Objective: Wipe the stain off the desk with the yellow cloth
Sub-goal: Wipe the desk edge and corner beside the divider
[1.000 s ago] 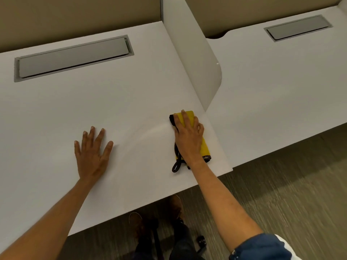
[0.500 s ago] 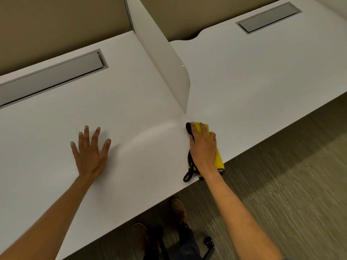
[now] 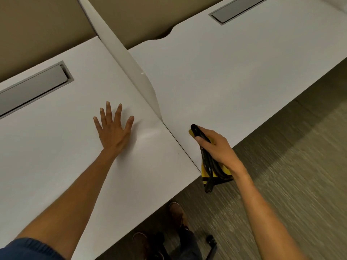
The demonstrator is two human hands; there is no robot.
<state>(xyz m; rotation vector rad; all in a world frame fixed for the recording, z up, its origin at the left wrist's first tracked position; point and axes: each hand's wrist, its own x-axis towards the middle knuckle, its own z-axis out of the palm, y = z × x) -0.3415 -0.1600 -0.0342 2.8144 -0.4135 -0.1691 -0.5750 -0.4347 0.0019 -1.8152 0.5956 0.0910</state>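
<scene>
My right hand [image 3: 218,147] grips the yellow cloth [image 3: 205,168], which has a black edge and a black loop hanging down. The cloth is lifted at the front corner of the right-hand desk, partly hanging past the edge over the floor. My left hand [image 3: 113,129] lies flat with fingers spread on the white desk [image 3: 56,147], left of the seam between the two desks. A faint smeared sheen [image 3: 150,135] shows on the desk just right of my left hand. I cannot make out a distinct stain.
A white divider panel [image 3: 129,59] rises between the two desks. Each desk has a grey cable hatch: one far left [image 3: 32,87], one top right [image 3: 238,8]. Below the desk edge are carpet, my shoes [image 3: 178,212] and a chair base.
My right hand has slid the cloth rightward across the seam to the right desk's front corner and lifted it off the surface. My left hand stays flat. The view swung left.
</scene>
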